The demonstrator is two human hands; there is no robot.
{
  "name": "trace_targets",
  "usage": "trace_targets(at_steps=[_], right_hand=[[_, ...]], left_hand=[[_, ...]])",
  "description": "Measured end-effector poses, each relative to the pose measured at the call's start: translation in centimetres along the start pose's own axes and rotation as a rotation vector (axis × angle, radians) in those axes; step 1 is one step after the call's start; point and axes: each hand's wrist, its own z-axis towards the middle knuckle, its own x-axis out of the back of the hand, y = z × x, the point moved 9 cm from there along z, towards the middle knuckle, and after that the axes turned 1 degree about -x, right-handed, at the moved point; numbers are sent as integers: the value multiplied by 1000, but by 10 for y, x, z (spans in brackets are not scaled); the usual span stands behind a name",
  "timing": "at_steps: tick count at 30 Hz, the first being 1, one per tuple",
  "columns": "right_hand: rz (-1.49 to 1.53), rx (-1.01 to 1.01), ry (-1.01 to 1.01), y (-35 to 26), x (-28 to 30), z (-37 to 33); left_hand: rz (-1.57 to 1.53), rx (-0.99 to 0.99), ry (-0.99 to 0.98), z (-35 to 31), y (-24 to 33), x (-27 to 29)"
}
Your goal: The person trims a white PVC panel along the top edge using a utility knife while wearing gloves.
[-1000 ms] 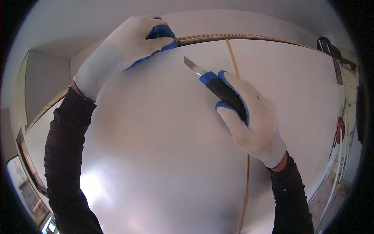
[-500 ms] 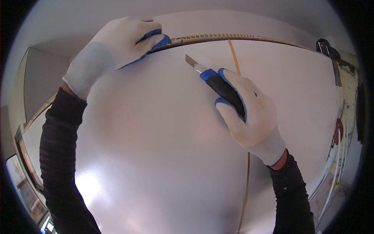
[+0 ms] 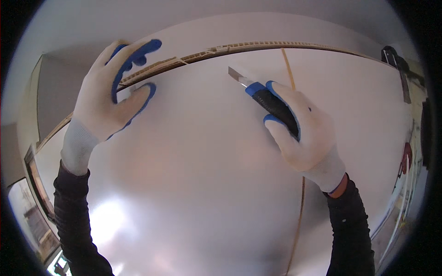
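Observation:
In my right hand [image 3: 308, 129] is a utility knife [image 3: 275, 108] with a black and blue handle, its blade out and pointing up to the left. The blade stands a little below the far edge of a large white glossy panel [image 3: 198, 161]. My left hand [image 3: 115, 92] is open at the far left, thumb and fingers apart on either side of the panel's edge. Along that edge runs a strip of ribbed brown cardboard [image 3: 202, 55]. Both hands wear white gloves with blue palms.
A narrow tan strip [image 3: 298, 221] runs down the panel, passing under my right hand. At the far right are a black object [image 3: 391, 57], a red item [image 3: 406, 158] and white cables. Framed panes [image 3: 34, 221] show at the lower left.
My left hand has let go of the cardboard edge, moved left and nearer, and spread its fingers. My right hand still holds the knife, shifted slightly right in the picture.

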Motion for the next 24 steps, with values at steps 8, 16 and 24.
trace_targets(at_steps=[8, 16, 24], right_hand=[[-74, 73, 12, -18, -1, 7], [-70, 119, -6, -18, -2, 4], [-119, 149, -8, -19, -4, -6]], left_hand=[[-138, 252, -425, 13, -65, -62], [-226, 575, -503, 5, -99, -75], [-131, 258, 28, -23, -86, -26]])
